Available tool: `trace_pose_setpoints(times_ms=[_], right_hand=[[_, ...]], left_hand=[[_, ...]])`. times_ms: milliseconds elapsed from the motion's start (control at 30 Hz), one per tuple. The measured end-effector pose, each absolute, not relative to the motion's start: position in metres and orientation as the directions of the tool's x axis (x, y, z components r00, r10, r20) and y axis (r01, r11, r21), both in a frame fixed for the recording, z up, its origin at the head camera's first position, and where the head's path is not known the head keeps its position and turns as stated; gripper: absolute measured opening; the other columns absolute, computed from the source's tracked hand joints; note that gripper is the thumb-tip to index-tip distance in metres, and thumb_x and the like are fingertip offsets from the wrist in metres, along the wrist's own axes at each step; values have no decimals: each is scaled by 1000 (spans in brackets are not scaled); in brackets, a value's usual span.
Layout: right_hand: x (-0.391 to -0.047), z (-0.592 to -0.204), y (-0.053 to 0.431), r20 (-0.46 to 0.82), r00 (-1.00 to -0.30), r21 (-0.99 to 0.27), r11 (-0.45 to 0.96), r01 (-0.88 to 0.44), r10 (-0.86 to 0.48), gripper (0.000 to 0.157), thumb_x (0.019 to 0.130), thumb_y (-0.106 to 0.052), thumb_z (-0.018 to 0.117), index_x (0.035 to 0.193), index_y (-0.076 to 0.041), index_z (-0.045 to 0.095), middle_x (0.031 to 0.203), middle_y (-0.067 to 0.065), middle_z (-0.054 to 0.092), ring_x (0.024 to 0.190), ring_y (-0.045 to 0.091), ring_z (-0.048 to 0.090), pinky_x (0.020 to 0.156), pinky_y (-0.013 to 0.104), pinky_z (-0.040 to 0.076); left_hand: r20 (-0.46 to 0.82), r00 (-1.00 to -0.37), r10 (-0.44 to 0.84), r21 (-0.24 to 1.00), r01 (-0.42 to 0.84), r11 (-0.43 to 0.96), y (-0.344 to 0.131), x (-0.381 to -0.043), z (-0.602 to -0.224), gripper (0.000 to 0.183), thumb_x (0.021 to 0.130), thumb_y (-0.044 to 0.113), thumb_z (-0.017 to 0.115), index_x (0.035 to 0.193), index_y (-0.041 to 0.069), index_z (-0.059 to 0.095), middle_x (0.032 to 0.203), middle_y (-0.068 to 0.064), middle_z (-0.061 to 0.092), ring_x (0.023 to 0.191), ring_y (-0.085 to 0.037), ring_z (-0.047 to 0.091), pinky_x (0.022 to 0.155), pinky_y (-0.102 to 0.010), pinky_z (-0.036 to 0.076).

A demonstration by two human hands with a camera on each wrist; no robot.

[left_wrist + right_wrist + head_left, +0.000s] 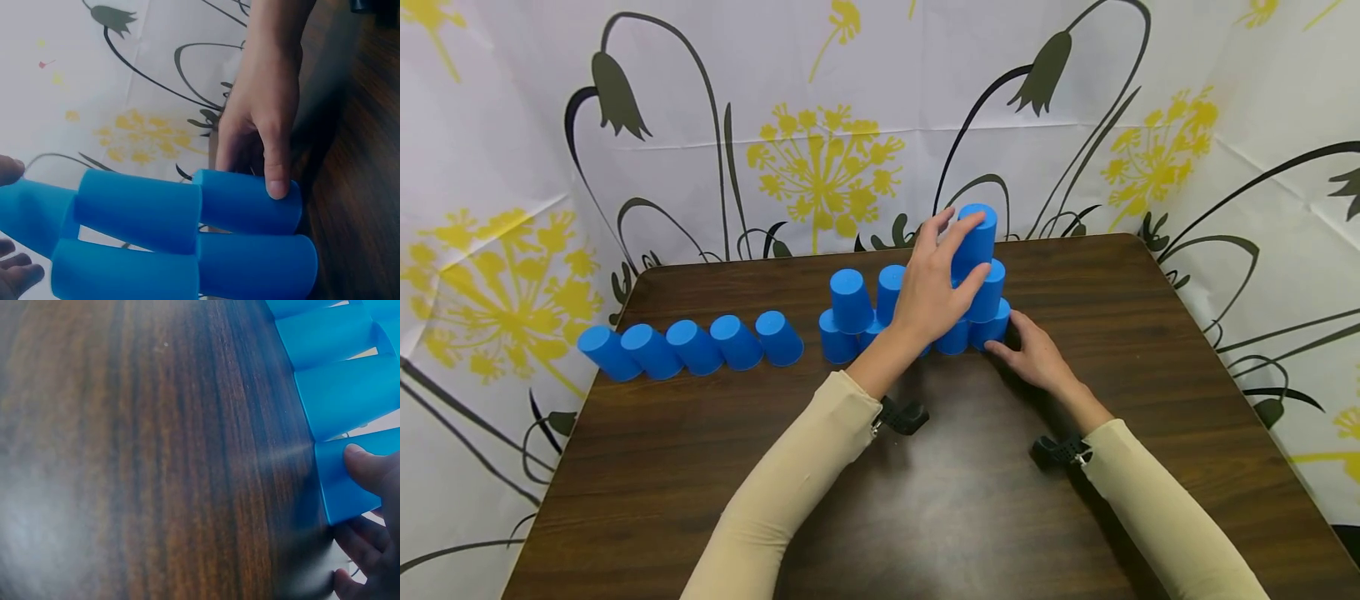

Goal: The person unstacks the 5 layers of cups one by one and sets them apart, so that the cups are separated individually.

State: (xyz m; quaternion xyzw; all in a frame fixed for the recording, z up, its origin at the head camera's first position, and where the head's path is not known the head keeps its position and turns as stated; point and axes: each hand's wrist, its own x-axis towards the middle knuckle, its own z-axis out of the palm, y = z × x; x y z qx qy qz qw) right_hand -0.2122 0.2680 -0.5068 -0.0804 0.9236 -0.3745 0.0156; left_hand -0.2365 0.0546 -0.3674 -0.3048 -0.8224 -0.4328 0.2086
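Note:
My left hand (931, 287) is around the top blue cup (982, 240) of an upside-down stack, its fingers spread. In the left wrist view, the thumb (9, 170) is at one side of that cup and the other fingers stand slightly off the opposite side. Low at the stack's right end, my right hand (1037, 354) holds the bottom-row end cup (994, 325) between thumb and fingers. The right thumb (365, 464) lies on this cup's side in the right wrist view. A second-row cup (987, 293) sits under the top one. My left hand hides the stack's middle.
Toward the left of the stack, another second-row cup (851, 300) rests on the bottom row. Several separate upside-down blue cups (698, 348) form a line on the brown table (970, 492). Behind the table hangs a flowered white cloth (880, 75).

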Motion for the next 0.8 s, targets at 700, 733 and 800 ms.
trace_pose_setpoints(times_ms=[700, 733, 800], right_hand=[[-211, -505, 268, 35, -987, -696, 704, -138, -159, 69, 95, -33, 66, 148, -4, 34, 146, 23, 43, 133, 43, 41, 107, 62, 32], [-211, -505, 268, 35, -987, -696, 705, -137, -157, 69, 95, -33, 66, 148, -4, 34, 146, 23, 43, 133, 43, 41, 107, 62, 32], [-210, -506, 268, 34, -987, -694, 707, -135, -155, 69, 95, -33, 66, 148, -3, 34, 146, 23, 43, 134, 43, 41, 107, 62, 32]], left_hand=[[644, -693, 322, 594, 719, 360, 53, -242, -370, 51, 94, 15, 67, 141, 20, 48, 137, -9, 49, 123, -24, 55, 99, -41, 48], [651, -689, 320, 593, 724, 352, 51, -240, -369, 51, 94, 15, 67, 141, 20, 48, 138, -9, 49, 124, -24, 54, 100, -41, 48], [671, -674, 309, 585, 737, 339, 47, -237, -366, 50, 94, 14, 67, 140, 20, 48, 138, -9, 49, 124, -24, 54, 100, -40, 47]])
